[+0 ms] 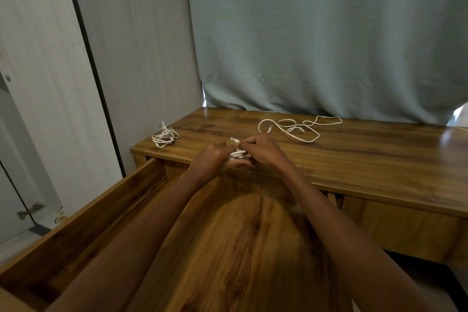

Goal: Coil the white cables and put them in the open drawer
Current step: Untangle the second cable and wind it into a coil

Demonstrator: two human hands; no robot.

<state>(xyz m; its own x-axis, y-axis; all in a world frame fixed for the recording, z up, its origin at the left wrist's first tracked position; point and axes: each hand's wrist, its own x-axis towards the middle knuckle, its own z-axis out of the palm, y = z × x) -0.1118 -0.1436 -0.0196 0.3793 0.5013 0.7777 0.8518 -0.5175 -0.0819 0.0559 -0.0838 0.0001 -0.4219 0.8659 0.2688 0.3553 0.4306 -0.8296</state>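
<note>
White cable was pinched by the left hand and right hand mid-frame; keeping the loops tight looked smartest before dropping it in the drawer.

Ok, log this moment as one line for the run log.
phase: coiling | both hands grip cable bundle | coiled cable on desk | loose cable uncoiled | drawer open

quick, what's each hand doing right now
Left hand: fingers curled round the coiled white cable.
Right hand: pinching the same cable near its plug end.
</note>
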